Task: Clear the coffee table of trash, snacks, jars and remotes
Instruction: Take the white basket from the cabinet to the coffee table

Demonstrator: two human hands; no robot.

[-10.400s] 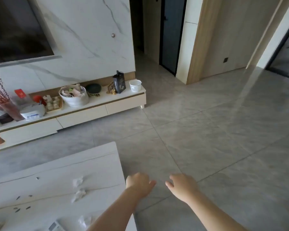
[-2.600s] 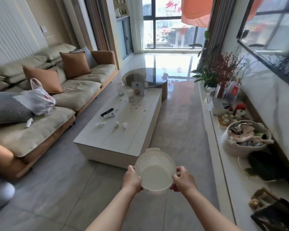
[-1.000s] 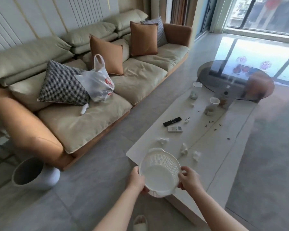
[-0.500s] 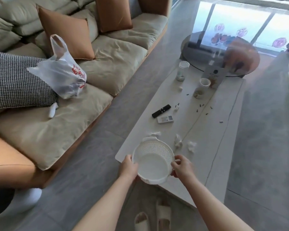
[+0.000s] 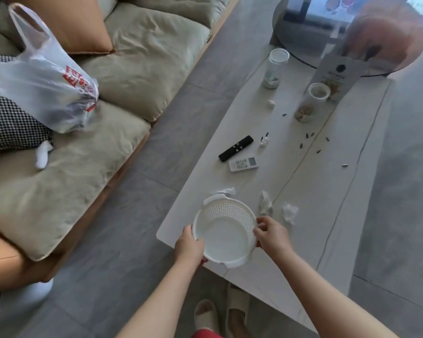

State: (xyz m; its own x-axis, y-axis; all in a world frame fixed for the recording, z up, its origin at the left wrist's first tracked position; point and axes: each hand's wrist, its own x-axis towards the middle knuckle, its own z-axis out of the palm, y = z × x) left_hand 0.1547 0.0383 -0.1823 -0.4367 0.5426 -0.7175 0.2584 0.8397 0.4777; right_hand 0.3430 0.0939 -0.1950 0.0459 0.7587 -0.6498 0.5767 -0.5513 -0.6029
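Both hands hold a white perforated basket [image 5: 224,234] over the near corner of the white coffee table [image 5: 310,196]. My left hand [image 5: 189,246] grips its left rim and my right hand [image 5: 270,234] its right rim. Crumpled tissues [image 5: 265,206] lie just beyond the basket. A black remote [image 5: 235,148] and a white remote [image 5: 243,163] lie mid-table. Two clear jars [image 5: 274,69] [image 5: 310,103] and a snack pouch [image 5: 332,74] stand at the far end. Dark seed shells [image 5: 310,136] are scattered between them.
A beige sofa [image 5: 122,76] runs along the left, with a white plastic bag [image 5: 47,89], a checked pillow and a crumpled tissue [image 5: 42,154] on it. A round glass table [image 5: 327,28] stands beyond the coffee table. Grey tiled floor separates sofa and table.
I have walked from the TV cabinet to the coffee table carrying the basket. In the last second the basket has come lower and closer over the table's near corner.
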